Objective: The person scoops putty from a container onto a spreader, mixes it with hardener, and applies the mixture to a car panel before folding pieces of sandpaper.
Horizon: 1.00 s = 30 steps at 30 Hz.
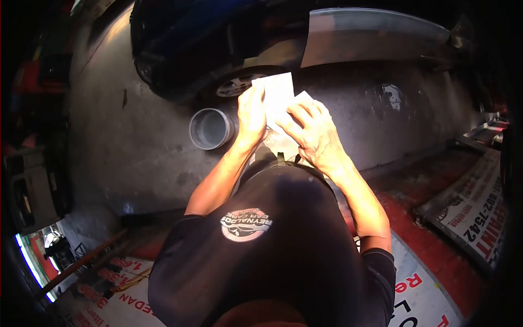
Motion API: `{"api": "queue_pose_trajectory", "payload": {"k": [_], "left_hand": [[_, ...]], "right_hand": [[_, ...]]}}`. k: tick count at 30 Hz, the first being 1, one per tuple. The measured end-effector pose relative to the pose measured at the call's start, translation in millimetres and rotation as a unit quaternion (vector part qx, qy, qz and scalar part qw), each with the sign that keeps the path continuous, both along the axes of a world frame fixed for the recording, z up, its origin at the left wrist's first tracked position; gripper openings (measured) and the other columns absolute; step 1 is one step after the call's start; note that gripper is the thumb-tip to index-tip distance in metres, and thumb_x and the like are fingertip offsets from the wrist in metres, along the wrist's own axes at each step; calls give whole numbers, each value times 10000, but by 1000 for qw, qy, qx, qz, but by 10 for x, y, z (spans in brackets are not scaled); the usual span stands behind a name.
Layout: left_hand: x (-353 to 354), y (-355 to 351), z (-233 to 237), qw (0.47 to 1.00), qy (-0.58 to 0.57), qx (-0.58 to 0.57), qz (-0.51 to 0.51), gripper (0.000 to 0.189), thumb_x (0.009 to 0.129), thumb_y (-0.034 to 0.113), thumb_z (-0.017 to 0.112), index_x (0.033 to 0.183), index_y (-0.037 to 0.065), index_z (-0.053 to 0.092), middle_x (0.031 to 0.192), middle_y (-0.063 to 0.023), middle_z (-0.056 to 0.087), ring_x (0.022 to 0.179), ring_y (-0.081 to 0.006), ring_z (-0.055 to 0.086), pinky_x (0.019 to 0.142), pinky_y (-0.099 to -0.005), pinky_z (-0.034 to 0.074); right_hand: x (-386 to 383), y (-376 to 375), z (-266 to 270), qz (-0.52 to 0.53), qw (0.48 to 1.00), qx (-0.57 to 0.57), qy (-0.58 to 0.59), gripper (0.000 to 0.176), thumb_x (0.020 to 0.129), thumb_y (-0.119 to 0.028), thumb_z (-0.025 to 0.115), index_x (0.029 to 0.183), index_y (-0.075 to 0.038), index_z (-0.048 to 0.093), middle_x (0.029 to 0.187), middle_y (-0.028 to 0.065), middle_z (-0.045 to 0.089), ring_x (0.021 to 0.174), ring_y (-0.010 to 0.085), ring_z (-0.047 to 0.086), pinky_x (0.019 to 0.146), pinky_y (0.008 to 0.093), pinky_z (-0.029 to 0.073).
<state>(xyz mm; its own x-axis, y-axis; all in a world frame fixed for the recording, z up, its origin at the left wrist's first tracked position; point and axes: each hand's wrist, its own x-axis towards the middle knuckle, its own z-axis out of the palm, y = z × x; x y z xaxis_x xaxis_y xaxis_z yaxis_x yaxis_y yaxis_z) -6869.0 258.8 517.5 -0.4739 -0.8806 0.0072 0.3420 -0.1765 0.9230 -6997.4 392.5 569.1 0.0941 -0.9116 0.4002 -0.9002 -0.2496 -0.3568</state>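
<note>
A bright white sheet (278, 98), washed out by the light, is held up in front of my body. My left hand (252, 113) grips its left side, the thumb along the near face. On the other side, the bent fingers of my right hand (315, 128) close over the sheet's lower right edge. A small pale corner sticks up above those right fingers; what it belongs to I cannot tell. Both hands are above the floor, in front of the car's wheel (239, 85).
A dark blue car (218, 38) with a grey door panel (376, 38) stands ahead. On the concrete floor (158, 158), a round bucket (209, 129) sits left of my hands. Printed signs (468, 218) lie at the right and behind me.
</note>
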Motion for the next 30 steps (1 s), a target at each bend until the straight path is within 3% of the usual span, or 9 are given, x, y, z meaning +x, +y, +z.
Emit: {"api": "queue_pose_trajectory", "payload": {"k": [6,8,12,15,16,18,24,26,30], "left_hand": [[15,194,-245,996,-77,39,2,335,1114,219,502,954,-27,664,886,-20,666,819,-93,583,736,-292,485],[-24,229,-125,999,-23,46,15,362,1143,251,474,1111,-41,686,1023,-77,724,875,-138,658,810,-294,534],[4,76,103,999,38,22,-11,380,1144,283,488,1211,-50,660,1108,-118,742,954,-185,727,875,-328,595],[-22,104,-89,985,52,138,-85,300,1119,176,488,1209,-44,671,1137,-106,727,982,-164,704,898,-320,575],[-60,145,-18,962,43,255,-91,310,1110,181,484,1257,-37,647,1171,-124,724,992,-196,717,920,-344,590],[-45,156,-39,917,24,383,-105,332,1102,188,479,1294,-40,627,1196,-148,718,1033,-234,721,944,-365,592],[238,-354,18,928,71,310,-195,311,1091,182,503,1262,-40,639,1178,-153,720,1022,-241,730,846,-368,626],[241,-527,283,961,85,185,-189,343,1119,239,513,1244,-41,666,1127,-129,752,1027,-217,738,909,-369,605],[263,-804,108,972,-65,35,-224,420,1158,310,474,1129,-26,724,1014,-57,744,889,-100,659,827,-272,530]], "right_hand": [[-79,450,-181,-15,1000,-3,-10,482,774,-73,745,1250,-126,691,1251,75,632,1240,317,555,1066,514,452],[-204,600,-310,-16,1000,6,8,489,771,-49,720,1253,-129,713,1225,95,653,1209,321,586,1052,513,462],[-223,729,-199,-98,961,35,-255,558,801,156,547,1281,-56,737,1262,207,678,1183,361,673,1021,405,540],[-91,628,74,-83,958,-73,-265,521,795,161,575,1274,15,719,1278,227,675,1209,385,672,1047,407,535],[-10,560,171,-54,965,-78,-244,709,719,153,596,1371,-108,698,1364,200,624,1289,422,608,1110,471,500],[187,464,69,-57,981,-49,-177,789,690,158,630,1414,-156,664,1390,194,586,1333,439,563,1120,490,490],[196,333,-339,-171,972,33,-158,717,738,150,594,1409,-100,639,1392,231,569,1306,432,584,1073,433,518],[285,289,-534,-218,960,86,-156,677,757,154,567,1394,-65,639,1355,221,604,1277,413,606,1061,437,520],[315,-267,105,-253,960,-26,-116,590,774,128,563,1323,-52,685,1282,188,651,1218,391,634,1051,434,517]]}}
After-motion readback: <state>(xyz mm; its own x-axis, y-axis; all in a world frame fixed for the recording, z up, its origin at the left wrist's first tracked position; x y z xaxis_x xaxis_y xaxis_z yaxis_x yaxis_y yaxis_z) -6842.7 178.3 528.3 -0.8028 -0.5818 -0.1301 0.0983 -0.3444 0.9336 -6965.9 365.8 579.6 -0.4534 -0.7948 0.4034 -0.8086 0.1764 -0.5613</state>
